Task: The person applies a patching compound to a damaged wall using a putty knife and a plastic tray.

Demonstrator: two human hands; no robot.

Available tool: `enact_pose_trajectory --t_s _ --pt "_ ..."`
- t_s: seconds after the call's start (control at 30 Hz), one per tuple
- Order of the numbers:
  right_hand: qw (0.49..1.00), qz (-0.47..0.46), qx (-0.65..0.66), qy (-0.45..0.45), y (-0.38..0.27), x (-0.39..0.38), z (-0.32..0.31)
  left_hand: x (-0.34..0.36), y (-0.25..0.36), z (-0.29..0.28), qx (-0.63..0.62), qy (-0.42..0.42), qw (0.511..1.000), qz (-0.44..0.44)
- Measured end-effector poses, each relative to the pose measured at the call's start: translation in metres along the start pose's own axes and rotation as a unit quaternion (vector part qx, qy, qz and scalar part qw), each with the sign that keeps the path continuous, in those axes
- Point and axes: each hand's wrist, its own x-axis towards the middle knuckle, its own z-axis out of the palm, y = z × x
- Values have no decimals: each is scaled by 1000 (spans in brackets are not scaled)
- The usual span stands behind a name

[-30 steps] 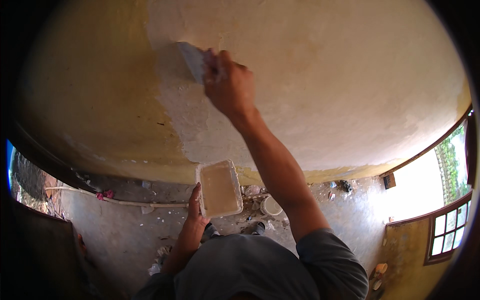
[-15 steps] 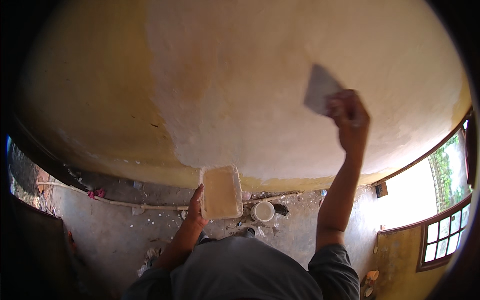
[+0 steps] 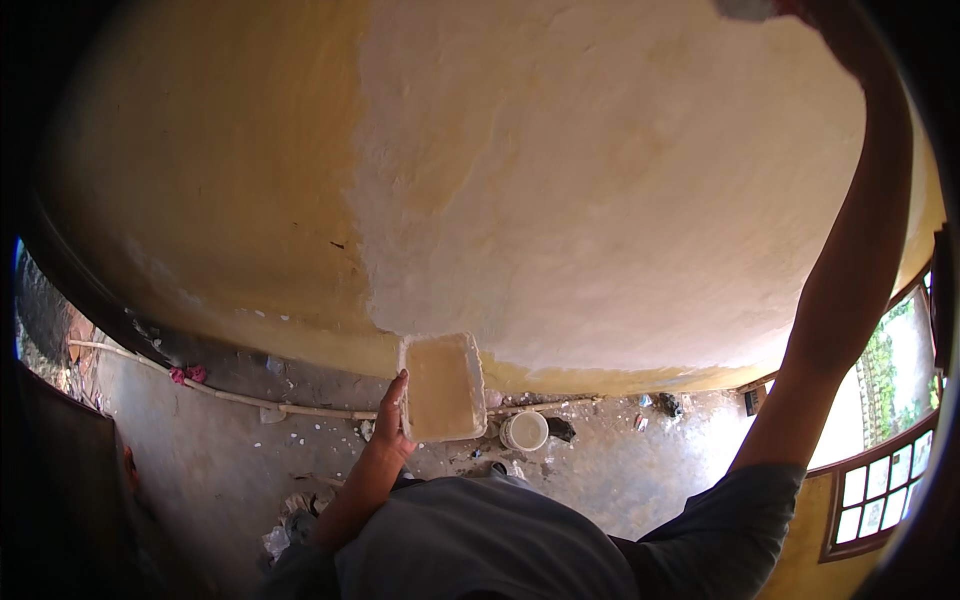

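My left hand [image 3: 390,422] is closed on the left edge of a rectangular tray [image 3: 444,388]. The tray has a crusted white rim and a beige, paste-like layer inside. High at the upper right, my right hand [image 3: 815,12] is partly cut off by the picture's top edge. It grips a flat scraper [image 3: 746,8], of which only a pale bit of blade shows, up against the wall or close to it. Pale filler coats much of the yellow wall [image 3: 600,190], while its left part [image 3: 230,180] is bare yellow.
A white bucket [image 3: 524,432] stands on the littered concrete floor [image 3: 210,440] below the tray. A long bamboo pole [image 3: 300,409] lies along the wall's foot, with a pink cloth [image 3: 188,375] by it. At right is a framed window [image 3: 880,492].
My right arm has swung up and to the right, carrying the scraper from mid-wall to the top edge. My left hand and the tray stay almost in place; the view has shifted slightly.
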Motion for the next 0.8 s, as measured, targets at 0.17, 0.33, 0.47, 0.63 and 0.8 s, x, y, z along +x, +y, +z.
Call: enact_pose_trajectory --t_s 0.17,0.33,0.47,0.63,0.8 --pt "897 -22 -135 -421 -37 -166 195 -7 12 -14 8 -13 1000 25" --pt "912 -47 -258 -317 13 -159 201 9 2 -21 23 -8 999 24" --pt "976 -55 -203 -59 12 -43 32 2 2 -10 23 -8 999 44" --pt "962 60 -19 -265 22 -114 90 -7 11 -15 13 14 998 56" --pt "849 -47 -241 -468 21 -219 187 1 4 -15 21 -10 999 36"
